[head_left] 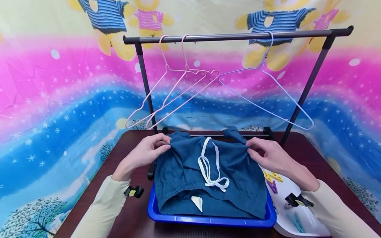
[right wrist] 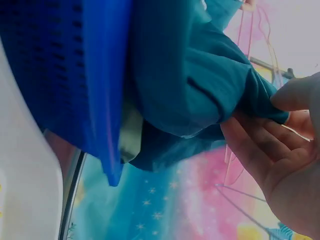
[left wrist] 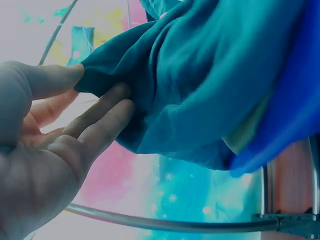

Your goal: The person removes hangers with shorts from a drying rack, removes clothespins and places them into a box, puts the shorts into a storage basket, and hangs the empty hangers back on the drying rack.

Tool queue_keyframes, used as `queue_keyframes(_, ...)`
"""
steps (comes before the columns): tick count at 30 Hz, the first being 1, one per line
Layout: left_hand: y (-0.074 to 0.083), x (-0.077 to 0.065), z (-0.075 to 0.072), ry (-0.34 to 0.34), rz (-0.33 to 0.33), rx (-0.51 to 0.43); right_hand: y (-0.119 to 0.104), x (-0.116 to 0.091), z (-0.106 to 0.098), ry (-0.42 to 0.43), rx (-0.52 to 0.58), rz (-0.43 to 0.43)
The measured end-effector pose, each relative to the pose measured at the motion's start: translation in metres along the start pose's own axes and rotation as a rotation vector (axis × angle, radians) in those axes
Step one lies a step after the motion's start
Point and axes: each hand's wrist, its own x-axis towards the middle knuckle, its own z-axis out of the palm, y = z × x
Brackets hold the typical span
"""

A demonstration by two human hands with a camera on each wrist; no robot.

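Note:
Dark teal shorts point(head_left: 184, 168) with an elastic waistband and a white drawstring point(head_left: 208, 168) tied in a bow lie spread over a blue basket point(head_left: 208, 220). The waistband faces the person, and a small white label shows inside it. At the far left side of the shorts, my left hand point(head_left: 147, 148) pinches the cloth between thumb and fingers. My right hand point(head_left: 272, 155) pinches the far right side in the same way. In both wrist views the cloth is drawn out to a point at the thumb, and other fingers lie under it.
Behind the basket stands a dark clothes rack point(head_left: 226, 38) holding two pink hangers point(head_left: 166, 102) and a blue-violet hanger point(head_left: 247, 99). A white tray point(head_left: 285, 211) with yellow, purple and teal clothespins sits on the right, partly under the right forearm. The brown table point(head_left: 119, 158) carries everything.

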Motion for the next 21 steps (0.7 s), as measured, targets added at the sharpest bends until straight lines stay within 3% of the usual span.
queue_keyframes(4,0.011,-0.005,0.003,-0.078,0.085,0.006,-0.009,-0.004,-0.003,-0.022,0.021,-0.006)
queue_keyframes(13,0.033,-0.017,0.009,-0.290,0.203,0.080,-0.024,-0.015,-0.008,-0.077,0.026,-0.070)
queue_keyframes(21,0.044,-0.026,0.022,-0.513,0.260,0.043,-0.045,-0.022,-0.009,-0.242,0.028,-0.111)
